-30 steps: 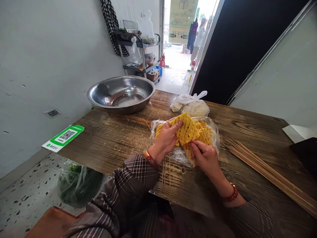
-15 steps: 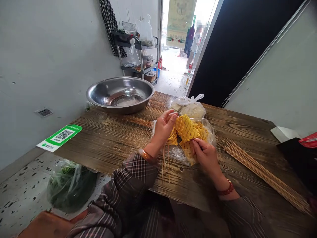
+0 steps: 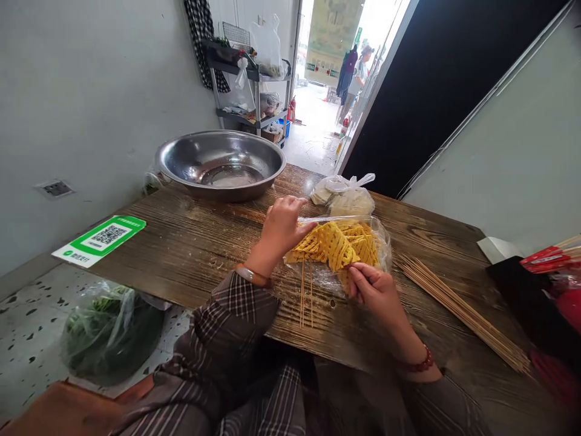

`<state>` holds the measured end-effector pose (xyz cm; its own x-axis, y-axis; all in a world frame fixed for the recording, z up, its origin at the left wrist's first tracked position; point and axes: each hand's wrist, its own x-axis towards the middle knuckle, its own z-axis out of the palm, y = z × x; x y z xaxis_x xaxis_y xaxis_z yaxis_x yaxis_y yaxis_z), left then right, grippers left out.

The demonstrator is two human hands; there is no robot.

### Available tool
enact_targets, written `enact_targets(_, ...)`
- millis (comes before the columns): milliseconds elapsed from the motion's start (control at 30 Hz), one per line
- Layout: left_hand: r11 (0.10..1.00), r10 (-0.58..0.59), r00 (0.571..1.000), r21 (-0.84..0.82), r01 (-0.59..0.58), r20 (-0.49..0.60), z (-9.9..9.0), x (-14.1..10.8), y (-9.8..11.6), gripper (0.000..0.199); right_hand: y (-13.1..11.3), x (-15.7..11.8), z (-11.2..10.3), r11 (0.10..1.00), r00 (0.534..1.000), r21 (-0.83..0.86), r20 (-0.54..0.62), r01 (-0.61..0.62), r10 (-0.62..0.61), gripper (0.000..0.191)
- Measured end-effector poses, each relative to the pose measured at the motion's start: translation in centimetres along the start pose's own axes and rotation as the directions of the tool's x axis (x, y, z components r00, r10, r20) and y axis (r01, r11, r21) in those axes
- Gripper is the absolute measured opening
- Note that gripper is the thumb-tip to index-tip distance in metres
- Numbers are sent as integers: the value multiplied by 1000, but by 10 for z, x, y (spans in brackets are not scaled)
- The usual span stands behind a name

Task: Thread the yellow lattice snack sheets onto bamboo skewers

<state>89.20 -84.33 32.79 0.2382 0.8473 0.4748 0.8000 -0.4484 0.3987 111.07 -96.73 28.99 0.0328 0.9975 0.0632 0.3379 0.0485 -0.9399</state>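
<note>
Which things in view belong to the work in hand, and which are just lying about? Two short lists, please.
In the work:
right hand, pinching a yellow sheet
left hand, open beside it
yellow pile, on clear plastic
loose sticks and stick bundle, probably

Apparently lying about:
metal basin
QR-code card
tied plastic bag
bag of greens, on the floor

Yellow slices, dark plaid sleeves

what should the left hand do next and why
Probably close the left hand on the upper part of the yellow slotted sheet. It is open just beside the sheet, while the right hand pinches the lower end, so a second grip would likely steady the upper part.
</note>
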Motion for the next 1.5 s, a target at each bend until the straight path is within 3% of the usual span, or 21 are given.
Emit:
enact_targets(133, 977, -74, 991, 208, 49, 116, -1, -2, 5, 23, 1, -5, 7, 994, 995, 68, 63, -85, 80, 41)
enact_targets(300, 990, -80, 992, 126, 67, 98, 2, 0, 3, 21, -3, 13, 30, 956, 985, 241, 76, -167, 153, 44)
enact_targets(567, 994, -68, 997, 83, 66, 26, 6, 0, 1, 23, -16, 54, 79, 893, 982, 413, 23, -178, 185, 45)
enact_targets(733, 994, -97, 995, 55, 97, 1, 6, 1, 0, 28, -9, 44, 73, 945, 989, 294, 64, -144, 131, 43)
enact_targets(933, 996, -93, 994, 3, 93, -48, 9, 0, -2, 29, -2, 28, 57, 957, 987, 250, -26, -145, 156, 46)
enact_targets(1133, 997, -72, 996, -41, 70, -49, 9, 0, 2, 29, -6, 44, 80, 972, 993, 216, -52, -91, 105, 49)
enact_targets(1267, 998, -43, 998, -50, 41, -53, 9, -1, 4, 31, -7, 53, 93, 986, 998, 153, 3, -63, 63, 45)
enact_targets(1400, 1000, -19, 999, -23, 18, -39, 10, -2, 2, 24, -6, 48, 82, 1000, 998, 24, 63, -15, 13, 38)
enact_targets(1500, 997, 40, 992, -65, -48, -120, 12, -3, 6, 25, -11, 41, 64, 949, 996, -303, 23, 92, -89, 28)
